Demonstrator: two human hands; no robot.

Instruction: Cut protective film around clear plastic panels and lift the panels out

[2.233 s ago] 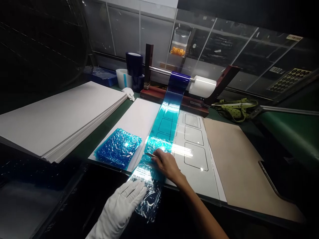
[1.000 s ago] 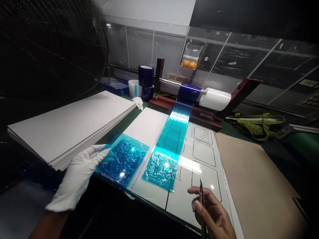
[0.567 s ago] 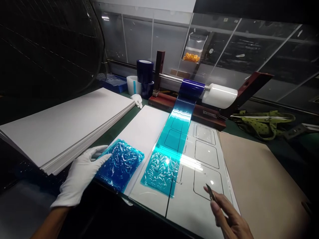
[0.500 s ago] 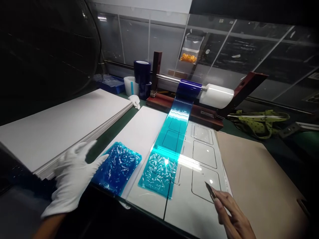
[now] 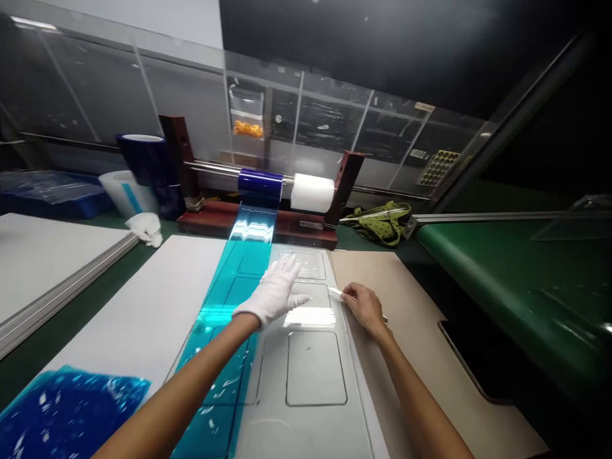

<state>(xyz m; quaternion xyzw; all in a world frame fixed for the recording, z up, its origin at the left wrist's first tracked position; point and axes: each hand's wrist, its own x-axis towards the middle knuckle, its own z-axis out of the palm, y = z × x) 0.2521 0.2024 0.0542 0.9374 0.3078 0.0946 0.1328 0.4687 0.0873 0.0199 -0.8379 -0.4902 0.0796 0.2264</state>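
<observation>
Two hands: your gloved left hand (image 5: 272, 294) spread over the outlined board (image 5: 316, 373), your right hand (image 5: 366, 306) pinching a pointed tool (image 5: 335, 292). Beyond stands a far transparent partition (image 5: 191, 95).

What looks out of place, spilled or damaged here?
Nothing looks spilled or broken. A crumpled white cloth lies beside the pale roll, like something dropped; the blue film sheets at lower left look wrinkled. Oddly, the left hand is gloved, the right hand bare.

Dim workspace with a dark green desk (image 5: 109, 271) and glossy reflections.
A clear, scuffed plastic partition (image 5: 191, 95) with pale seams spans the back; a smooth green padded surface (image 5: 516, 274) edged by a metal rail (image 5: 478, 217) lies at right.
</observation>
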